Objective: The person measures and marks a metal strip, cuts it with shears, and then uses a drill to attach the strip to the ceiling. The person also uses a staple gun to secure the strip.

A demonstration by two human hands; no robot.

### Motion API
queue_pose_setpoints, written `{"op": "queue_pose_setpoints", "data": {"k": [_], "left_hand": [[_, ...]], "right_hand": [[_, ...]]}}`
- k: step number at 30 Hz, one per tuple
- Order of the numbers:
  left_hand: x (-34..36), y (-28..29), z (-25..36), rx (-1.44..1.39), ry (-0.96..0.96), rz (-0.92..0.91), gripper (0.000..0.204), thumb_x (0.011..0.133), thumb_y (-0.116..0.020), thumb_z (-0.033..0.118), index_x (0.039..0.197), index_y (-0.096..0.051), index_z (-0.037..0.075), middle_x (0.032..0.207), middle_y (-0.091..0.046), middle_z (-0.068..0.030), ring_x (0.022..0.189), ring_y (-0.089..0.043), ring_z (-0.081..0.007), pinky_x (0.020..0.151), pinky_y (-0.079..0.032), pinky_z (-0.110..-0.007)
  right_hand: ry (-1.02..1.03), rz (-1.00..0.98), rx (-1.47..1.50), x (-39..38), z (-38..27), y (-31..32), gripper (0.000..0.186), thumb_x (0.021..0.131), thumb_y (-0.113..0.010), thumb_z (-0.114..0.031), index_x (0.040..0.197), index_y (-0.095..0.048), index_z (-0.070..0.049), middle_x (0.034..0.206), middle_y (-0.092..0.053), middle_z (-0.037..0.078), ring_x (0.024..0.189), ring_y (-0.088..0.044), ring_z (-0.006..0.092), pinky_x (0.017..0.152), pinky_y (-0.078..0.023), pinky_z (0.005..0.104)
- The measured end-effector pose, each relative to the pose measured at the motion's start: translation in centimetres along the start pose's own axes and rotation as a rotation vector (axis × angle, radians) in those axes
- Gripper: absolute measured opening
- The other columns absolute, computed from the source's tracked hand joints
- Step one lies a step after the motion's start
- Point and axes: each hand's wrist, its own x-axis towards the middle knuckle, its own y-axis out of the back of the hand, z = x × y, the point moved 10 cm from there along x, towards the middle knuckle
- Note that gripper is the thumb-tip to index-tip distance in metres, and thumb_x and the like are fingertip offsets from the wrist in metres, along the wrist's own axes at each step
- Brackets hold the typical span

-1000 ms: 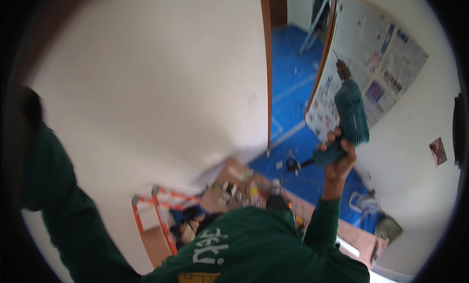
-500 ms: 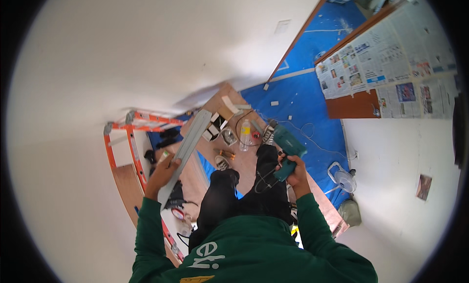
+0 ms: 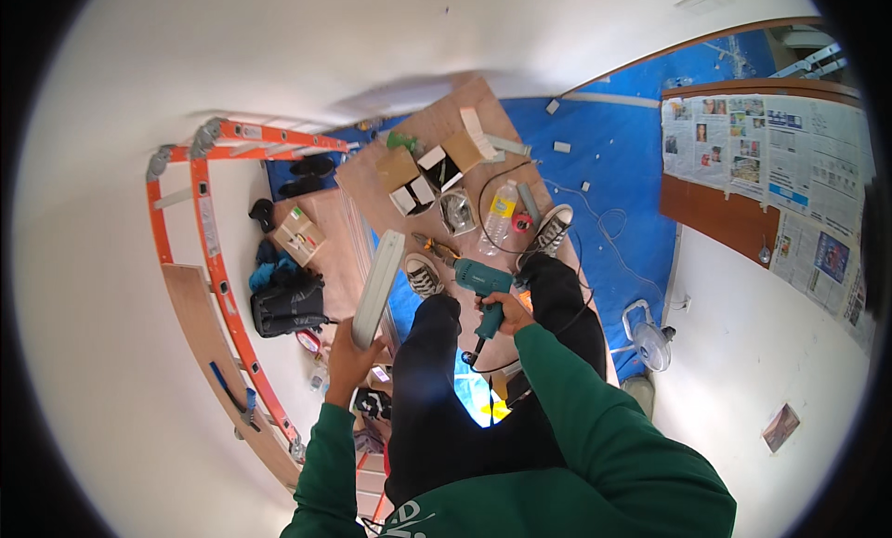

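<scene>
My left hand (image 3: 351, 360) is closed on the lower end of a long, pale grey bar-shaped piece (image 3: 379, 282), which slants upward in front of my left leg. My right hand (image 3: 508, 312) is wrapped around the handle of a teal power drill (image 3: 481, 277). The drill's nose points left, above my knees, and a dark cord runs from its handle. Beyond the drill, a clear bottle with a yellow label (image 3: 502, 209) lies on the wooden platform (image 3: 469, 99) by my shoes. Orange-handled pliers (image 3: 437, 248) lie near my left shoe.
An orange stepladder (image 3: 209, 231) stands at left with a wooden plank (image 3: 209, 352) beside it. Opened cardboard boxes (image 3: 398, 169) sit on the platform. A black backpack (image 3: 286, 306) lies on a lower board. Blue sheeting (image 3: 623, 203) covers the floor; a fan (image 3: 650, 343) stands at right.
My right hand has brought the drill left and across my body, turning its nose leftward. The grey piece now stands steeper in my left hand. My view has shifted, showing more of the ladder.
</scene>
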Motion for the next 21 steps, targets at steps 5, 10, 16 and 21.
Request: {"op": "queue_pose_setpoints", "data": {"k": [5,10,16,21], "left_hand": [[10.0,-2.4,0.3,0.071,-0.139,0.131,0.057,0.086,-0.093,0.013,0.131,-0.063,-0.002,0.119,-0.066,-0.0237,0.114,-0.068,-0.0447,0.099,-0.053,-0.052],[13.1,8.5,5.0,0.496,-0.334,0.479,0.083,0.081,-0.096,0.017,0.155,-0.061,0.008,0.126,-0.070,-0.0200,0.117,-0.066,-0.0442,0.103,-0.052,-0.052],[14.4,26.1,-1.3,0.618,-0.231,0.547,0.075,0.089,-0.088,-0.002,0.157,-0.059,0.014,0.138,-0.067,-0.0157,0.132,-0.062,-0.0404,0.113,-0.052,-0.051],[14.1,34.5,-17.2,0.476,0.058,0.284,0.080,0.090,-0.085,-0.007,0.161,-0.059,0.019,0.149,-0.051,-0.0122,0.142,-0.052,-0.0344,0.117,-0.057,-0.048]], "right_hand": [[-0.158,0.124,-0.091,8.4,2.2,10.3,0.031,0.091,-0.075,-0.011,0.121,-0.075,-0.004,0.107,-0.080,0.007,0.097,-0.076,0.0247,0.090,-0.062,0.0469],[-0.173,0.085,0.041,12.3,3.1,14.9,0.034,0.088,-0.074,-0.008,0.121,-0.071,-0.004,0.105,-0.077,0.008,0.094,-0.075,0.0261,0.087,-0.062,0.0467],[-0.264,0.100,0.093,15.6,4.5,18.7,0.033,0.088,-0.074,-0.004,0.121,-0.073,-0.005,0.107,-0.079,0.004,0.103,-0.076,0.0270,0.096,-0.056,0.0495],[-0.249,0.272,0.070,17.2,5.5,23.7,0.020,0.095,-0.080,-0.005,0.115,-0.077,-0.004,0.105,-0.081,0.005,0.100,-0.076,0.0237,0.091,-0.061,0.0435]]}}
